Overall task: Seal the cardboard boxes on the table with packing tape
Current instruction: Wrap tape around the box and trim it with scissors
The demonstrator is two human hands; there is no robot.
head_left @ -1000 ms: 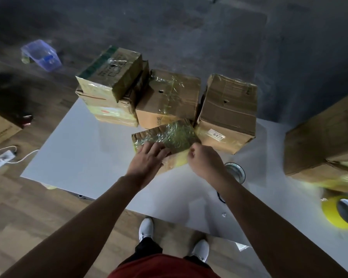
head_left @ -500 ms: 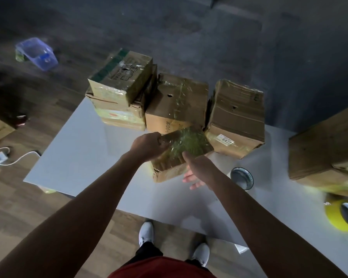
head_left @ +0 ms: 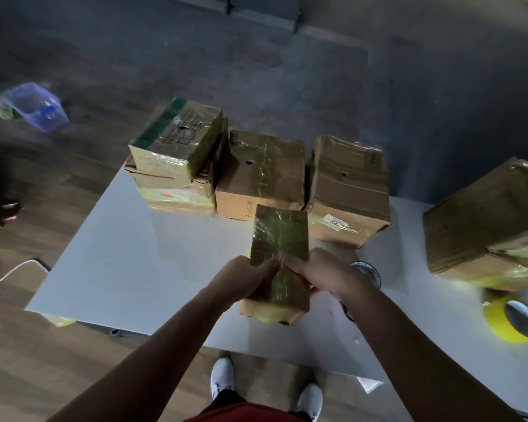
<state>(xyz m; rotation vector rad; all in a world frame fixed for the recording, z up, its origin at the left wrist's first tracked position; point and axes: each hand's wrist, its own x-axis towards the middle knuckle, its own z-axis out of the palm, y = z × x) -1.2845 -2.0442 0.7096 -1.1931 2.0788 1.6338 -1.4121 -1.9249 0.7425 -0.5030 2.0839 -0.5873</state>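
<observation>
At the near edge of the white table [head_left: 104, 269], head view: a small tape-wrapped box [head_left: 281, 239] is held with its long axis running 6 to 12 o'clock. The left hand [head_left: 241, 281] grips its 9 o'clock flank, the right hand [head_left: 323, 274] its 3 o'clock flank, thumbs nearly meeting on top. A yellow tape roll [head_left: 512, 322] lies well apart at 4 o'clock, nearer the right hand; taped boxes [head_left: 259, 175] stand at 12 o'clock.

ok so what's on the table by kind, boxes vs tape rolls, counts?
Boxes: 6, counting the small box held by the left hand and right hand
Tape rolls: 2, a yellow roll and a grey roll half hidden behind the right wrist
Total: 8
</observation>
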